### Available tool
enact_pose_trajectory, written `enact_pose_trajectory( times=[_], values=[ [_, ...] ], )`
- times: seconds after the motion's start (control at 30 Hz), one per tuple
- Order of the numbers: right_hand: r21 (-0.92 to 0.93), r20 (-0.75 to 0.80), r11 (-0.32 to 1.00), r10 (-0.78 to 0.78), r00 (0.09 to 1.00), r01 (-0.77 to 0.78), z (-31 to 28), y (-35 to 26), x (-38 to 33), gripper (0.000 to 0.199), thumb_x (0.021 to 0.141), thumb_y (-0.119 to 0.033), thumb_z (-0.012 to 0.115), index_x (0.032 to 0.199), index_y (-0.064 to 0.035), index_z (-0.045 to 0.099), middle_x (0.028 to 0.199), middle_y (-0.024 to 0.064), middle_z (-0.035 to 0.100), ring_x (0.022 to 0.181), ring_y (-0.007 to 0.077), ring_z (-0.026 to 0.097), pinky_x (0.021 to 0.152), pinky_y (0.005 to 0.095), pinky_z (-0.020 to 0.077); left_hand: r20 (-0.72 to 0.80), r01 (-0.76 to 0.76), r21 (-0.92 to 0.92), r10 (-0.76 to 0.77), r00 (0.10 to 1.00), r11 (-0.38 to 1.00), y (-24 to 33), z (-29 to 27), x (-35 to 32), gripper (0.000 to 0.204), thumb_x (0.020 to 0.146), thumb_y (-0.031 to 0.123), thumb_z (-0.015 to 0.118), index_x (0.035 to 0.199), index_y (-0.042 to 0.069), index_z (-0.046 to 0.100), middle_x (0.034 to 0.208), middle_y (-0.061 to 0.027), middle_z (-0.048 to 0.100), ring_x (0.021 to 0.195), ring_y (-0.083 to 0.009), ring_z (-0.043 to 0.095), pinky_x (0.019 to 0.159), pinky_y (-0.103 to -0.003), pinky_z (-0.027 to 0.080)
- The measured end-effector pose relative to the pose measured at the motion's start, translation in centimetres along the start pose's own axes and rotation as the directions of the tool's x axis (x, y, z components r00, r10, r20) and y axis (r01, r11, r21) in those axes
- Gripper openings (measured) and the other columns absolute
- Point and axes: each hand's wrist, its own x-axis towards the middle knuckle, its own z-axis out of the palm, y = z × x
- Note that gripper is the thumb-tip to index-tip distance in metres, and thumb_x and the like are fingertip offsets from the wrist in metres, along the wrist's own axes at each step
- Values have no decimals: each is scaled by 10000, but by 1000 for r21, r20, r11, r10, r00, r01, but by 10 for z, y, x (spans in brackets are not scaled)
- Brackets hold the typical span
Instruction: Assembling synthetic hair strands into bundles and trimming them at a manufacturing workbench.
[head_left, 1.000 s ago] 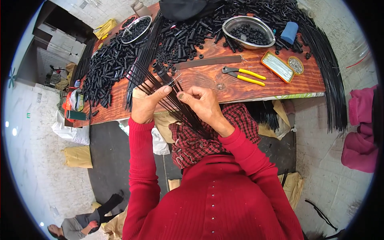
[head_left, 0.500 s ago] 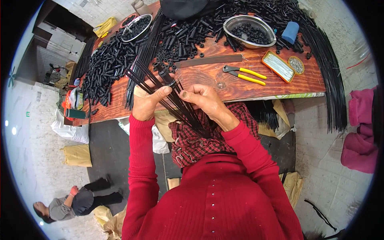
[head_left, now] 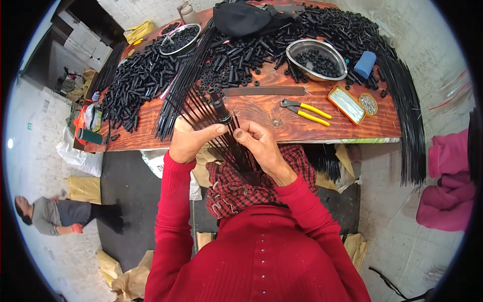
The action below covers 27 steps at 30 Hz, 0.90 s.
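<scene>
Both hands work above the table (head_left: 312, 132) edge: left hand (head_left: 190, 141) clamped around fanned black rods (head_left: 201, 108), right hand (head_left: 259, 143) pinching them beside a tube (head_left: 220, 106). Best keep the fan firmly held.

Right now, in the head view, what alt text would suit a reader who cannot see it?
A person in a red sweater holds a fanned bundle of thin black rods between the left hand and right hand at a wooden table's edge. The table carries heaped black tubes, steel bowls and yellow-handled pliers.
</scene>
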Motion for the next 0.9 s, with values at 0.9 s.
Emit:
enact_pose_trajectory(
  times=[0.9],
  values=[
    [-81, 67, 991, -101, 993, 106, 7, 5, 10, 588, 1012, -472, 390, 1321, 23, 465, 1242, 98, 549, 1177, 180, 485, 1028, 319, 349, -93, -30, -8, 29, 995, 1000, 0, 26, 3, 257, 820, 19, 724, 1066, -14, 656, 929, -40, 688, 809, -89, 630, 733, -237, 520]
  ],
)
